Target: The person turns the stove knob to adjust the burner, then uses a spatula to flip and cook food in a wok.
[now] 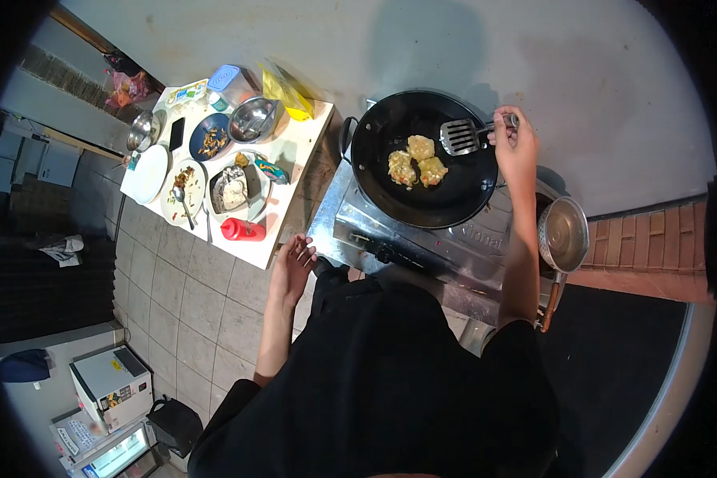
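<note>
A black wok (pixel 422 209) sits on the steel gas stove (pixel 350 231). Grouped near the middle of the wok lie three lumpy, pale golden fritters (pixel 420 147). My right hand (pixel 515 134) is closed around the handle of a slotted spatula (pixel 460 137), whose metal blade is over the wok's right side, apart from the fritters. My left hand (pixel 296 263) hangs free with its fingers apart, near the table's corner and the red squeeze bottle (pixel 243 230); it holds nothing.
Left of the stove, a pale table (pixel 277 209) carries a white plate (pixel 150 174), a blue bowl (pixel 209 137), a steel bowl (pixel 253 119), a yellow packet (pixel 296 106) and a phone (pixel 177 134). A saucepan (pixel 564 233) with a wooden handle stands at the stove's right.
</note>
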The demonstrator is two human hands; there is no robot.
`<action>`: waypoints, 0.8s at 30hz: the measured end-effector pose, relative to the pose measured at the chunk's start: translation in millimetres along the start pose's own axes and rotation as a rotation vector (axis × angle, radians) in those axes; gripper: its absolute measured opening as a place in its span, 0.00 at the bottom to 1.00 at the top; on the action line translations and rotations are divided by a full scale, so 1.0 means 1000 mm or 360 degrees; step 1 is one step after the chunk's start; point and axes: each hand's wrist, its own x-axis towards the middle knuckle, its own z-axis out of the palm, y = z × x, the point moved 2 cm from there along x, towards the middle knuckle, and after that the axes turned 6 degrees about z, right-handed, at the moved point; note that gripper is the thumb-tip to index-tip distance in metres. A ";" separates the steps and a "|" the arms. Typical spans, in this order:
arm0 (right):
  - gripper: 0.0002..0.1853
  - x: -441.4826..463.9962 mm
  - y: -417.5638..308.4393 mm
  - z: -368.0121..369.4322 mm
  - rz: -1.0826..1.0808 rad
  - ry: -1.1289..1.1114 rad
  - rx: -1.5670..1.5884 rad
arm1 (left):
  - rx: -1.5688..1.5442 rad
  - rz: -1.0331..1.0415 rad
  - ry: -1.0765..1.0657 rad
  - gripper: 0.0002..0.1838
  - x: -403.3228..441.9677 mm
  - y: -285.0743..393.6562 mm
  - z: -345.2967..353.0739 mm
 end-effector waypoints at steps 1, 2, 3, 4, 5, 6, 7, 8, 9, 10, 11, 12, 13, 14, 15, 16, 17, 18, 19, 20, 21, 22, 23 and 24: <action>0.07 -0.002 0.002 0.001 0.0004 -0.0002 0.0001 | -0.0001 -0.0001 0.0015 0.14 0.000 0.000 -0.001; 0.06 -0.006 0.007 0.001 0.0158 0.0040 0.0144 | 0.0000 -0.0004 0.0018 0.14 -0.001 -0.001 -0.001; 0.06 -0.010 0.011 0.000 0.0309 0.0082 0.0286 | 0.0007 0.0001 0.0023 0.14 0.000 -0.001 0.000; 0.06 -0.016 0.018 0.001 0.0307 0.0079 0.0284 | 0.0012 0.0008 0.0028 0.14 0.000 -0.001 0.001; 0.06 -0.023 0.029 0.002 0.0433 0.0082 0.0438 | 0.0007 0.0013 0.0028 0.14 0.001 -0.002 0.002; 0.05 -0.031 0.037 0.004 0.0562 0.0083 0.0593 | -0.0004 0.0005 0.0030 0.14 0.001 -0.002 0.003; 0.05 -0.040 0.039 0.005 0.0560 0.0077 0.0594 | -0.0014 -0.0004 0.0032 0.14 0.000 -0.002 0.004; 0.06 -0.050 0.041 0.006 0.0584 0.0026 0.0700 | -0.0016 -0.0004 0.0035 0.14 0.001 -0.003 0.004; 0.06 -0.058 0.045 0.008 0.0611 -0.0022 0.0802 | -0.0011 -0.0008 0.0023 0.14 0.001 -0.003 0.004; 0.05 -0.065 0.053 0.011 0.0609 -0.0038 0.0811 | -0.0003 -0.0015 0.0009 0.14 0.001 -0.005 0.005; 0.05 -0.071 0.060 0.014 0.0615 -0.0028 0.0807 | 0.0003 -0.0025 0.0005 0.14 0.002 -0.006 0.006; 0.05 -0.077 0.066 0.017 0.0623 -0.0036 0.0818 | 0.0012 -0.0040 -0.0008 0.14 0.002 -0.006 0.008; 0.06 -0.082 0.067 0.022 0.0628 -0.0057 0.0834 | 0.0015 -0.0045 -0.0014 0.14 0.002 -0.005 0.008; 0.07 -0.085 0.068 0.025 0.0601 0.0026 0.0852 | 0.0022 -0.0049 -0.0014 0.14 0.002 -0.004 0.009; 0.07 -0.088 0.069 0.023 0.0606 0.0031 0.0854 | 0.0024 -0.0042 -0.0016 0.14 0.001 -0.003 0.011; 0.08 -0.092 0.065 0.018 0.0662 0.0023 0.0652 | 0.0024 -0.0033 -0.0019 0.14 0.001 -0.002 0.012; 0.09 -0.095 0.061 0.013 0.0716 0.0014 0.0451 | 0.0030 -0.0031 -0.0022 0.14 0.001 -0.001 0.011; 0.09 -0.100 0.057 0.007 0.0716 0.0018 0.0456 | 0.0028 -0.0026 -0.0017 0.14 0.001 -0.001 0.010; 0.09 -0.105 0.054 0.000 0.0735 -0.0009 0.0423 | 0.0027 -0.0021 -0.0013 0.14 0.001 0.000 0.009; 0.10 -0.110 0.049 -0.006 0.0754 -0.0034 0.0389 | 0.0031 -0.0022 -0.0017 0.14 0.001 0.000 0.008; 0.10 -0.115 0.043 -0.012 0.0757 -0.0025 0.0389 | 0.0035 -0.0033 -0.0026 0.14 0.002 0.000 0.007; 0.10 -0.121 0.036 -0.017 0.0829 -0.0054 0.0318 | 0.0041 -0.0047 -0.0037 0.14 0.002 0.000 0.006; 0.10 -0.125 0.034 -0.019 0.0903 -0.0081 0.0248 | 0.0053 -0.0058 -0.0047 0.14 0.004 0.000 0.006; 0.10 -0.129 0.034 -0.020 0.0915 -0.0062 0.0247 | 0.0073 -0.0088 -0.0048 0.15 0.006 -0.001 0.006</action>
